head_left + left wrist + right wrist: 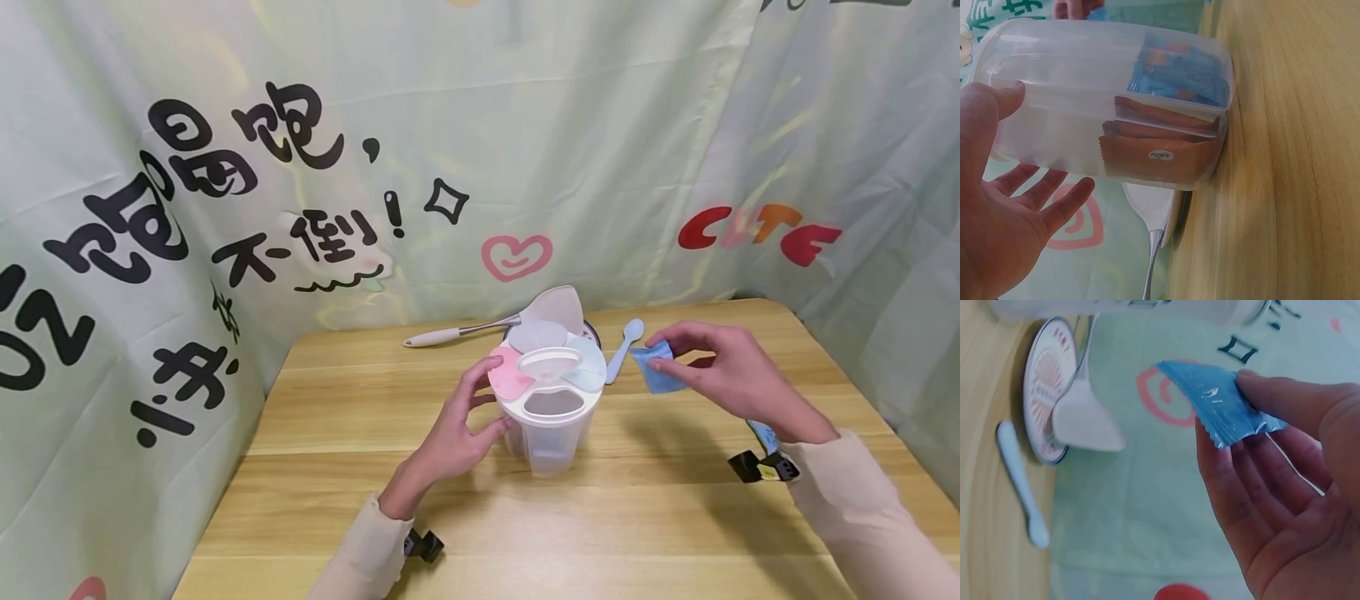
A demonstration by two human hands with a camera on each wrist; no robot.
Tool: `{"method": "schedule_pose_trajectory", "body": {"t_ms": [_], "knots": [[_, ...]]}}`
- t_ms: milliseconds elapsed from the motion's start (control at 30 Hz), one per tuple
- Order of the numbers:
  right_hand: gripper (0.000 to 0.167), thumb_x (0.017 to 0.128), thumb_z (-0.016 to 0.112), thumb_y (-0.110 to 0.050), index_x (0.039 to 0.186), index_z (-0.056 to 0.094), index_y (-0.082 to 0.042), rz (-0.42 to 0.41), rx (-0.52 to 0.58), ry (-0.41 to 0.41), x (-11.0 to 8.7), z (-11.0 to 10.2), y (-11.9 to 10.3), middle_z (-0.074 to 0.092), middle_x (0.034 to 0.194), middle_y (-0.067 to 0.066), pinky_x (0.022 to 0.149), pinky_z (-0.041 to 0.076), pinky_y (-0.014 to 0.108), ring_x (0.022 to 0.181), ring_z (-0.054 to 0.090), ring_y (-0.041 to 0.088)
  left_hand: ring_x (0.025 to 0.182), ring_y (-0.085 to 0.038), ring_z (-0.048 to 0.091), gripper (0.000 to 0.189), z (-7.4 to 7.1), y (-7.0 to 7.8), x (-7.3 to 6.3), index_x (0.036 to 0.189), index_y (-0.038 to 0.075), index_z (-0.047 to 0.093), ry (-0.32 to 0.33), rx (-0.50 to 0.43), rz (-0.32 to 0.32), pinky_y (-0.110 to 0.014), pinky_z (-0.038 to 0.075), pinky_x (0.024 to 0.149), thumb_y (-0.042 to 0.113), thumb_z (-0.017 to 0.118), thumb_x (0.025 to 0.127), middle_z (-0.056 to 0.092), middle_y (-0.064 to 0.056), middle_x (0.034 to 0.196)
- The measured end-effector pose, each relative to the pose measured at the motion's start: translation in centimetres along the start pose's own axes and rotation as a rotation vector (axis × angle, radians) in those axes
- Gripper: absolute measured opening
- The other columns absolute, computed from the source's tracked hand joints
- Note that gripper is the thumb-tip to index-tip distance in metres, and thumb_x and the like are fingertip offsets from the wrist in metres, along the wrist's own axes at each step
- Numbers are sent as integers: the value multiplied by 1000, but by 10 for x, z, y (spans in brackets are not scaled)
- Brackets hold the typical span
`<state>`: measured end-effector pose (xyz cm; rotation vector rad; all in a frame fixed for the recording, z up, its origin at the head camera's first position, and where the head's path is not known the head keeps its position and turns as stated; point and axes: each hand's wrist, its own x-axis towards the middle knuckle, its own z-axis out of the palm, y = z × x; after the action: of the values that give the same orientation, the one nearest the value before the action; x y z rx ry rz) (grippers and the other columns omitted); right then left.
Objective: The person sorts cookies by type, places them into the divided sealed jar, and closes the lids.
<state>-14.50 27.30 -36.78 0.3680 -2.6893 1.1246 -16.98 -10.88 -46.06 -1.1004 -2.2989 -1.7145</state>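
Observation:
A clear plastic storage canister point(553, 450) with a white lid stands upright on the table. Its white flap point(550, 363) is raised, and the opening point(553, 403) below it faces me. Pink, lavender and light blue flaps lie down. My left hand point(459, 432) grips the canister's left side, thumb towards the front. Through the wall, the left wrist view shows brown packets point(1157, 156) in one compartment and blue packets point(1179, 72) in another. To the canister's right, my right hand point(731, 367) pinches a blue wrapped packet point(1213, 397) between thumb and fingers, above the table.
Behind the canister, a white spatula point(558, 307) leans on a round printed plate point(1041, 394), its handle pointing left. A light blue spoon point(624, 352) lies between canister and right hand. A printed cloth point(615, 167) hangs along the table's back edge.

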Motion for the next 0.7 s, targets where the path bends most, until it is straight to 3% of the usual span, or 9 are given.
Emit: {"method": "schedule_pose_trajectory", "body": {"t_ms": [233, 467, 700], "knots": [[26, 89, 89, -3, 112, 81, -12, -121, 51, 71, -2, 7, -26, 81, 103, 4, 71, 64, 14, 87, 70, -5, 148, -35, 56, 84, 0, 1, 0, 165, 17, 35, 0, -3, -13, -46, 59, 116, -4, 77, 96, 38, -8, 175], [33, 82, 90, 9, 109, 82, -8, -193, 160, 204, -8, 10, -49, 76, 103, -25, 75, 63, 12, 84, 74, -3, 148, -35, 56, 84, 1, 0, 0, 165, 18, 34, -4, -5, -18, -46, 58, 117, -3, 77, 96, 39, -7, 175], [44, 70, 88, 24, 104, 81, -4, -370, 245, 230, -10, 16, -70, 78, 101, -16, 75, 66, 16, 85, 74, -1, 149, -35, 56, 84, 1, 1, 1, 166, 18, 34, -3, -7, -17, -49, 59, 116, -3, 77, 96, 38, -8, 175]]}}
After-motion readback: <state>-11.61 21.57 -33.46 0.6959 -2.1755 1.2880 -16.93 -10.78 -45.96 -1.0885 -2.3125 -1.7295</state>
